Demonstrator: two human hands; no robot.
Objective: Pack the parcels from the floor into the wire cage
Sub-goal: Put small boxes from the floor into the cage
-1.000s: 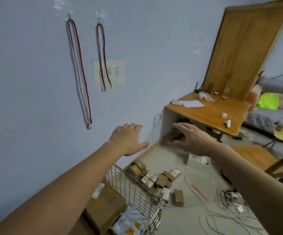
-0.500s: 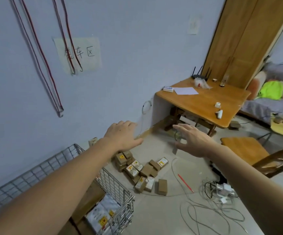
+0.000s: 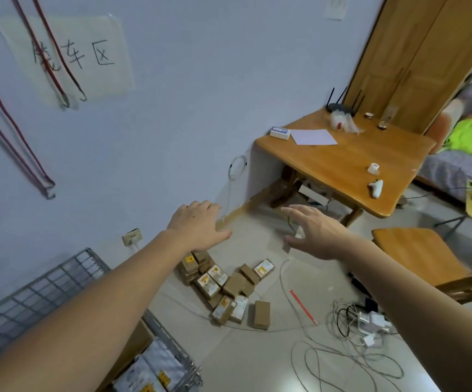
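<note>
Small brown cardboard parcels (image 3: pixel 230 287) lie heaped on the floor (image 3: pixel 257 360), at 6 o'clock below your outstretched left hand (image 3: pixel 198 226) and right hand (image 3: pixel 315 232); fingers apart, holding nothing.

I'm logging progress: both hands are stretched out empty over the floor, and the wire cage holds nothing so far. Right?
Not quite. The head view shows the wire cage already holding packages. The left hand and right hand are indeed empty.
</note>
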